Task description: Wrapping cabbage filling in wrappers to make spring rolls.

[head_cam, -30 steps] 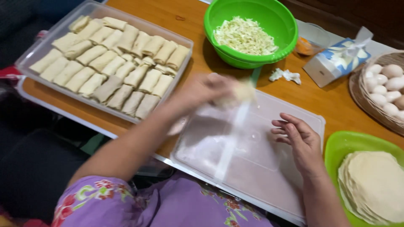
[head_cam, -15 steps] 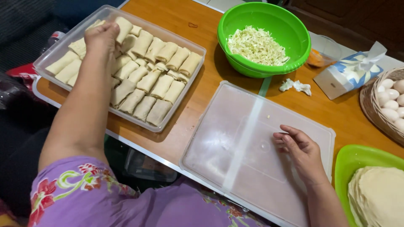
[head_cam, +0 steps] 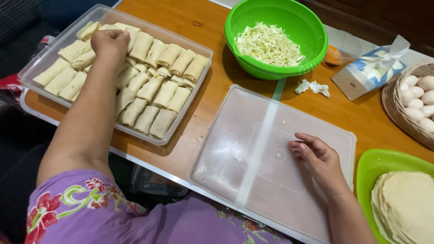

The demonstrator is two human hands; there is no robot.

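Left hand (head_cam: 110,44) is reaching into the clear plastic tray (head_cam: 45,58), fingers curled down over the rolled pastries (head_cam: 153,72) near the far end — can't really tell whether it's pinching one roll or just pressing on it, the knuckles hide the fingertips. The rolls sit packed in neat rows and fill most of the tray.

Right hand (head_cam: 318,158) lies loose on the clear plastic lid (head_cam: 253,158), palm down, fingers slightly bent and holding nothing. That lid lies flat on the wooden table (head_cam: 212,99), just right of the tray.

Behind the lid sits a green bowl (head_cam: 312,27) of shredded cabbage (head_cam: 269,43), with a crumpled bit of tissue (head_cam: 313,87) between bowl and lid. Right of the lid — a green plate (head_cam: 368,169) stacked with round wrappers (head_cam: 404,203). Beyond that, a wicker basket (head_cam: 395,108) of eggs (head_cam: 418,97) and a tissue box (head_cam: 366,72).
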